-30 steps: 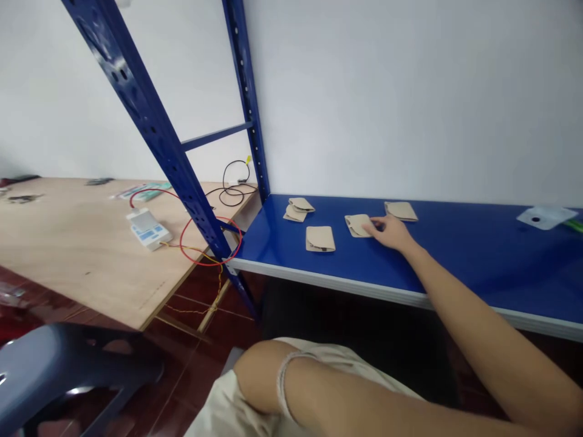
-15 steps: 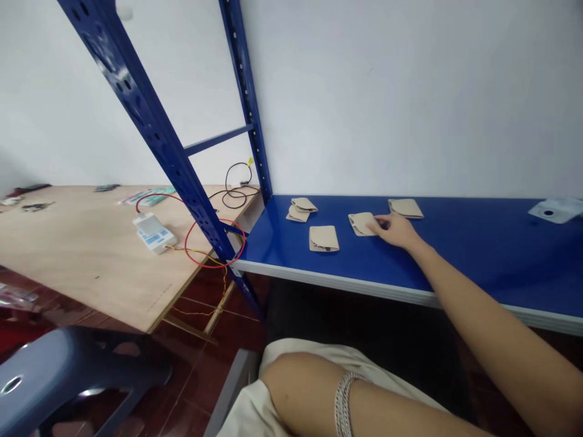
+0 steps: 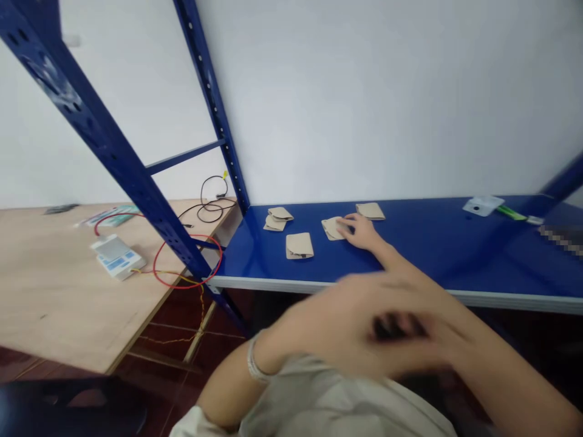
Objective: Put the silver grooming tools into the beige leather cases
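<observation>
On the blue shelf [image 3: 423,267], my right hand [image 3: 362,232] reaches a small beige folded pouch [image 3: 331,229], thumb and fingers at its right edge. My left hand [image 3: 364,325], with a silvery bracelet at its wrist, is close to the camera in front of my right forearm. It is smeared by motion, so its fingers and anything in them cannot be made out. Another beige pouch [image 3: 299,244], with something dark showing under its flap, lies nearer the shelf's front. Two overlapping pouches [image 3: 279,217] are at the back left. One more pouch [image 3: 370,211] lies behind my right hand.
A clear packet [image 3: 483,206] and a green object [image 3: 511,212] lie at the shelf's right. Blue metal uprights [image 3: 214,103] rise on the left. Beyond them, a wooden table [image 3: 59,303] bears a white device [image 3: 117,256], a red cable [image 3: 157,267] and a black cable [image 3: 210,212].
My left hand has risen from my lap, across in front of my right forearm. My right hand stays at the same pouch. The view has turned right, showing more of the shelf's right end.
</observation>
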The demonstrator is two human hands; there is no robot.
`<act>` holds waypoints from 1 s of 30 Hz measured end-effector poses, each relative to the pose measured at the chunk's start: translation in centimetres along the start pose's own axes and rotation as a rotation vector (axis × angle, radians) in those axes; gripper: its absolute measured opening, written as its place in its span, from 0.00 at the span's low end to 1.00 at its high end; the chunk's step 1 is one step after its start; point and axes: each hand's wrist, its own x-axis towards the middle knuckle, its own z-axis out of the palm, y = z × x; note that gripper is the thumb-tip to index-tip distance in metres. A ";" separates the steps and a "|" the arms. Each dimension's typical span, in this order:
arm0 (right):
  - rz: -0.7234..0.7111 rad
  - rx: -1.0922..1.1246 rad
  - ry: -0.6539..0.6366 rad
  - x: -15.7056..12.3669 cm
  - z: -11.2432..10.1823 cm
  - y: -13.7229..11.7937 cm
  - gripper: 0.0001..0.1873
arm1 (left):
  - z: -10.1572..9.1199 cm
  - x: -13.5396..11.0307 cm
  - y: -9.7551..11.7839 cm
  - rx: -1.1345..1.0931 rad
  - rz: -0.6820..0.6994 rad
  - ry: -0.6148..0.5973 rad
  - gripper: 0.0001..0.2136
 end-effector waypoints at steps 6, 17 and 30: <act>0.001 0.019 -0.066 0.0 -0.4 -1.3 0.24 | -2.3 -0.4 -13.9 0.669 -0.520 0.264 0.20; 0.077 -0.073 -0.120 -0.1 -1.2 -6.4 0.21 | -3.0 1.8 -18.9 0.537 -0.741 0.246 0.28; 0.086 -0.142 -0.145 1.3 -1.9 -10.2 0.20 | -2.4 6.0 -24.4 0.441 -0.751 0.324 0.14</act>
